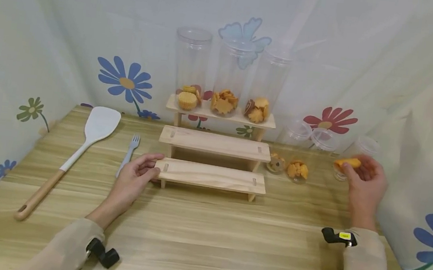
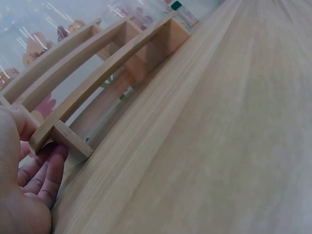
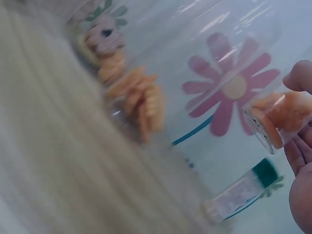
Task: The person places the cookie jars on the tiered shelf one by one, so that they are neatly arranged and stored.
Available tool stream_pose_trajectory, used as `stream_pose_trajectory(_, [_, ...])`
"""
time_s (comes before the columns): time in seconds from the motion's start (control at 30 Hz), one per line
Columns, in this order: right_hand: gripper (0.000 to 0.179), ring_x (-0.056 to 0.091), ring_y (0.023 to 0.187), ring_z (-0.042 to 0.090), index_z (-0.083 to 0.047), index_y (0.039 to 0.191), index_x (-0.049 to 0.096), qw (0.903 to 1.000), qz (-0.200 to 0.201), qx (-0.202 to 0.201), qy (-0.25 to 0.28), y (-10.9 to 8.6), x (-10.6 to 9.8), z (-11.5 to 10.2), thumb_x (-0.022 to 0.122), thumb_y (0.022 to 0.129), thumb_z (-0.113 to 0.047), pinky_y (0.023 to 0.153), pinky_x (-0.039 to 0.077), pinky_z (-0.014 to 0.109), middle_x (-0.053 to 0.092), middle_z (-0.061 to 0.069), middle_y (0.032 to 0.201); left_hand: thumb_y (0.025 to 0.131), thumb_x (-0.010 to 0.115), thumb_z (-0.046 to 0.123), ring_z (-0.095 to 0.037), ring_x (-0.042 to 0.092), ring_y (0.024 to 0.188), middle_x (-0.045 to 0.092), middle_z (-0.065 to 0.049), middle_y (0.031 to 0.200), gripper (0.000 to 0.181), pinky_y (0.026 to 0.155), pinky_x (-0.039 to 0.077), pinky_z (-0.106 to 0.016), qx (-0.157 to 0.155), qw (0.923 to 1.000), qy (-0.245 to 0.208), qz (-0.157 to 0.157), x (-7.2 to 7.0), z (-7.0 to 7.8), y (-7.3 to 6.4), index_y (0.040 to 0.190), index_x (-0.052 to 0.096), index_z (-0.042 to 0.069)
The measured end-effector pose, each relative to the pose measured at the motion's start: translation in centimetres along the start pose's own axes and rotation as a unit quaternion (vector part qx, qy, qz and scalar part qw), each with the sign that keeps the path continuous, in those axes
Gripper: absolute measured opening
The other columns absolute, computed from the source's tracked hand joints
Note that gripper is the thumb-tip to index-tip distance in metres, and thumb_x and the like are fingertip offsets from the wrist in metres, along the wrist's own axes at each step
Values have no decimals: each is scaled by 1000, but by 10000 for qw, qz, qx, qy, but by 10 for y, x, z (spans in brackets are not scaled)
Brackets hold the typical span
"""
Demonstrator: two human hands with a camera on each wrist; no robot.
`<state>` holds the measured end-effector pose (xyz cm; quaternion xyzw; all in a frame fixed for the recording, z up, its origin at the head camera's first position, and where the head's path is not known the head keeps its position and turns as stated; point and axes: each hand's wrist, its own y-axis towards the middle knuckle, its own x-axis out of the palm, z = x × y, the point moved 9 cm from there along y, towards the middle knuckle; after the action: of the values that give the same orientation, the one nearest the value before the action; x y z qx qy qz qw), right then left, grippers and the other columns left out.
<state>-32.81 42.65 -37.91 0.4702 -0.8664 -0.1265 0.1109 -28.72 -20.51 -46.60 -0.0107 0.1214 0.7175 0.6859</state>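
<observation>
A three-tier wooden stand (image 1: pixel 212 175) is on the table, and my left hand (image 1: pixel 134 178) grips the left end of its lowest step. In the left wrist view, the thumb of that left hand (image 2: pixel 22 170) is above the board and its fingers curl beneath. At the right, my right hand (image 1: pixel 367 181) holds a clear jar (image 1: pixel 364 145) with orange biscuits at its bottom. The right wrist view shows this jar (image 3: pixel 285 114) tilted, between thumb and fingers. Several biscuits inside are partly hidden by the hand.
On the top step stand three tall clear jars (image 1: pixel 224 102) of biscuits. Two more jars (image 1: pixel 297 169) are right of the stand. A green-capped bottle (image 3: pixel 241 192) stands nearby. Leftward lie a white spatula (image 1: pixel 101 124) and a small fork (image 1: pixel 129 154). Flowered curtain (image 1: pixel 126 82) surrounds the table.
</observation>
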Motion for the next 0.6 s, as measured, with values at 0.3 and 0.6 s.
stream_pose_trajectory(0.3, [45,68,112,20,-1,135,73,9980,-16,-231,588,-3,0,-51,89,92,1,96,59,12,73,7,126,110,69,11,-15,67,106,66,-20,126,37,85,65,-24,27,10000,-4,-9,0,-1,1,147,70,9])
stream_pose_trajectory(0.6, [48,67,115,24,4,135,74,9934,-316,-537,962,-17,17,-95,91,90,1,99,59,15,75,11,129,110,69,11,-16,67,107,65,-19,127,37,85,65,-24,36,10000,8,15,-1,1,0,147,71,10])
